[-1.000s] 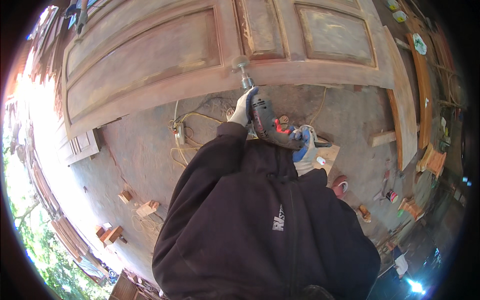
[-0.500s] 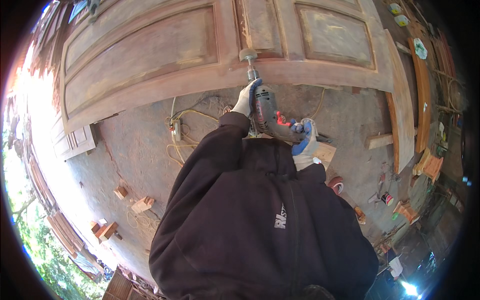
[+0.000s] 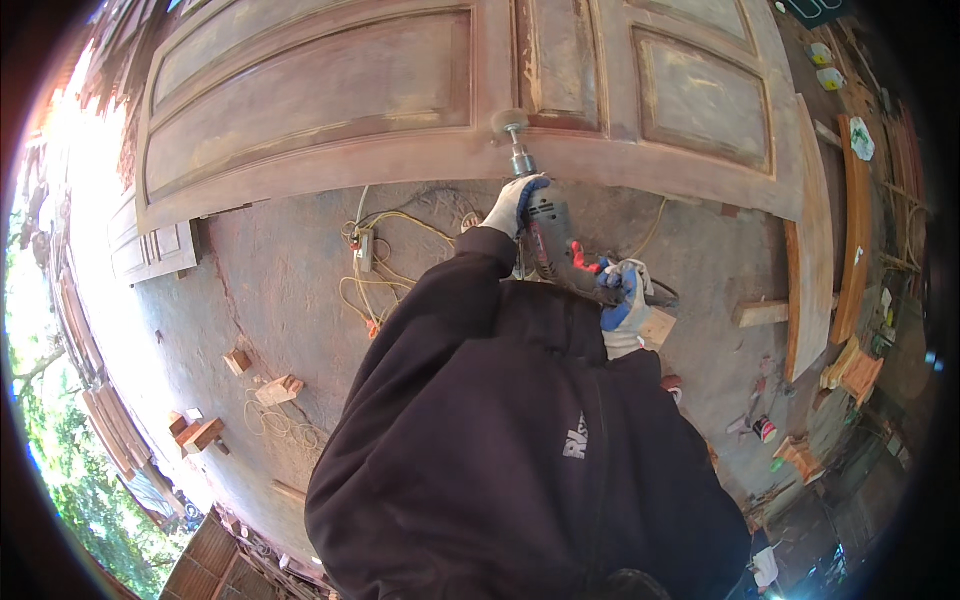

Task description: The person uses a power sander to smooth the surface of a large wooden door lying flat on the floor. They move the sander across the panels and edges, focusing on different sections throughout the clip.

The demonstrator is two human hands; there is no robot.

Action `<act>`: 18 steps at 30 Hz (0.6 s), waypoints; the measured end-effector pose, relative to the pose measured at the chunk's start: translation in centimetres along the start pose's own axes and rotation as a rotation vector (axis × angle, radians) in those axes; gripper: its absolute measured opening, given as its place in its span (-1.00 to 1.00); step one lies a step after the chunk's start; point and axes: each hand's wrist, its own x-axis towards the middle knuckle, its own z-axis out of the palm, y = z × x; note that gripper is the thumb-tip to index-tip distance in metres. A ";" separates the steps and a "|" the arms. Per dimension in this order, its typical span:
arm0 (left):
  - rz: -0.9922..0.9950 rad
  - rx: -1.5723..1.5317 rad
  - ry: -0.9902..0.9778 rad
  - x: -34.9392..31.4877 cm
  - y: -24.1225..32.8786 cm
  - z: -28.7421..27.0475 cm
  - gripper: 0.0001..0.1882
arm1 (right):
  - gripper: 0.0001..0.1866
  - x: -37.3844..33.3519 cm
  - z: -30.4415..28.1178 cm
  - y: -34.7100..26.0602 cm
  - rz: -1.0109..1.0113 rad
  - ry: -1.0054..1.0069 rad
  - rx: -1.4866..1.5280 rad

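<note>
Both of my gloved hands hold a grey power drill (image 3: 548, 222) with a red trigger. My left hand (image 3: 515, 204) wraps round its front just behind the chuck. At the rear handle my right hand (image 3: 627, 295) is closed, near the trigger. A round sanding head (image 3: 509, 122) on the drill's shaft rests on or right at the near rail of a wooden panelled door (image 3: 330, 166). The head looks blurred, so its exact contact cannot be made out. The door lies broad across the far side, its surface patchy brown and grey.
A power strip (image 3: 366, 250) with tangled yellow cord lies on the floor left of the drill. Long planks (image 3: 808, 250) stand at the right. Wood blocks (image 3: 280, 390) lie at the lower left, and a smaller panelled piece (image 3: 158, 252) leans at the far left.
The sanding head has shifted slightly left along the door's near rail, toward the left panel. Both hands moved with the drill, and the whole view has swung a little.
</note>
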 end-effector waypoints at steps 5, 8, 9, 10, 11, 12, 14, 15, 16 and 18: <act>0.198 0.174 0.051 0.5 -1.5 0.3 -0.71 | -0.82 -0.2 0.0 -0.1 -0.030 0.025 0.017; 0.066 0.000 0.090 0.5 -1.4 0.8 -0.67 | -0.81 0.0 -0.6 0.3 -0.018 0.048 0.027; 0.034 0.006 0.111 0.1 -1.1 0.8 -0.67 | -0.81 -0.1 -0.3 -0.2 -0.008 0.042 0.027; 0.002 0.012 0.133 -0.2 -1.0 0.8 -0.66 | -0.81 -0.2 -0.2 -0.5 0.002 0.037 0.026; 0.012 0.003 0.122 0.3 -1.1 0.2 -0.67 | -0.81 0.0 -0.4 -0.5 0.023 0.032 0.028; -0.017 -0.011 0.158 0.1 -1.1 0.1 -0.68 | -0.81 0.3 -0.5 -0.4 0.043 0.027 0.029; -0.061 -0.032 0.235 -1.1 -0.3 0.2 -0.70 | -0.82 0.7 -0.5 -0.3 0.065 0.007 0.057; 0.002 -0.048 0.165 -0.6 -0.6 -0.7 -0.69 | -0.83 0.8 -0.5 -0.2 0.066 -0.005 0.075; -0.012 -0.037 0.163 -0.9 -0.2 -0.6 -0.68 | -0.83 0.8 -0.2 -0.4 0.070 -0.022 0.092; -0.043 -0.023 0.159 -1.3 0.7 -0.5 -0.68 | -0.85 0.3 0.6 -0.6 0.065 0.018 0.100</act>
